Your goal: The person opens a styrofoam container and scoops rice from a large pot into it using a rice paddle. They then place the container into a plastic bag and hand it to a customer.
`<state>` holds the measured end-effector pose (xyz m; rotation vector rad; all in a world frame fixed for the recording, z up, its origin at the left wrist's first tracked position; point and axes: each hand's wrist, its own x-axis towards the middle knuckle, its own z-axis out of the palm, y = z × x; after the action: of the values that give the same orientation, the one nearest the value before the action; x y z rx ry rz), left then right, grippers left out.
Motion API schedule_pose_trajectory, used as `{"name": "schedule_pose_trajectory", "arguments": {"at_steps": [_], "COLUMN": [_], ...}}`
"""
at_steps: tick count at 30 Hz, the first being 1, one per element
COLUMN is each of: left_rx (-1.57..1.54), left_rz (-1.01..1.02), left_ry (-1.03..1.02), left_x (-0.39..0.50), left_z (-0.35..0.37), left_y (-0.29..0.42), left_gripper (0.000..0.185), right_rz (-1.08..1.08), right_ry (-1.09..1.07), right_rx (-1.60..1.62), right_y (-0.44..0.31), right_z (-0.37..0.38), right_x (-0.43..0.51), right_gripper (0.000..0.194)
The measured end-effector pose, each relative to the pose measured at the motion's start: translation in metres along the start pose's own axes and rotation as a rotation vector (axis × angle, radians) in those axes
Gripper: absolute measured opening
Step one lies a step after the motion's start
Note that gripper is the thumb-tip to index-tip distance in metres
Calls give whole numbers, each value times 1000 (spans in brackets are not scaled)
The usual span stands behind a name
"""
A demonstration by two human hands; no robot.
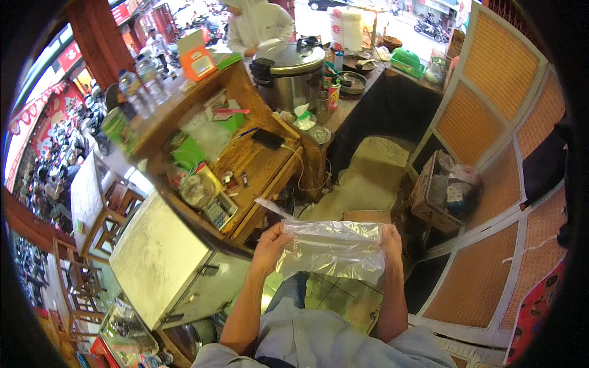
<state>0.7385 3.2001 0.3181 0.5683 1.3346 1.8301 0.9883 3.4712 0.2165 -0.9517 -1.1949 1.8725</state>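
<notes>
A clear plastic bag [333, 250] is stretched sideways in front of my body. My left hand [273, 243] pinches its left end between thumb and fingers, and a loose strip of plastic sticks up past that hand. The right end is gripped by my right hand [391, 240]. Crinkles and reflections run along the film, and the tiled floor shows faintly beneath it. To the left of the bag stands a wooden desk [262, 158] with a phone [268, 139], a calculator [220, 211] and a pink-handled item [230, 112] on it.
A large steel rice cooker [294, 69] stands beyond the desk, near a person in white [260, 27]. A white cabinet [161, 257] is at my left. To the right, a cardboard box [432, 198] of plastic bags sits by woven panels [474, 276]. A charging cable [301, 170] hangs off the desk.
</notes>
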Motion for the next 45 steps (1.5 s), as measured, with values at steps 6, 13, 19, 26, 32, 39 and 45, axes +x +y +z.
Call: {"name": "schedule_pose_trajectory", "arguments": {"at_steps": [6, 13, 19, 26, 32, 39, 45], "left_rx": [-113, 134, 527, 240, 271, 388, 391], "left_rz": [-416, -340, 49, 151, -147, 113, 160], "left_ry": [-243, -252, -377, -437, -374, -110, 69], "left_x": [163, 323, 412, 491, 602, 737, 826], "left_z": [-15, 10, 93, 129, 155, 255, 323], "left_y": [17, 19, 38, 62, 59, 50, 56], "left_gripper": [32, 12, 32, 20, 22, 34, 32], "right_rz": [-51, -353, 18, -260, -374, -295, -270], "right_ry": [54, 572, 60, -30, -3, -231, -270], "right_rx": [-71, -865, -211, -310, -688, -469, -361], "right_y": [-34, -80, -167, -200, -235, -292, -343], "right_z": [17, 47, 176, 241, 238, 168, 134], "right_x": [116, 199, 218, 342, 455, 620, 735], "right_gripper": [17, 25, 11, 18, 24, 19, 27]}}
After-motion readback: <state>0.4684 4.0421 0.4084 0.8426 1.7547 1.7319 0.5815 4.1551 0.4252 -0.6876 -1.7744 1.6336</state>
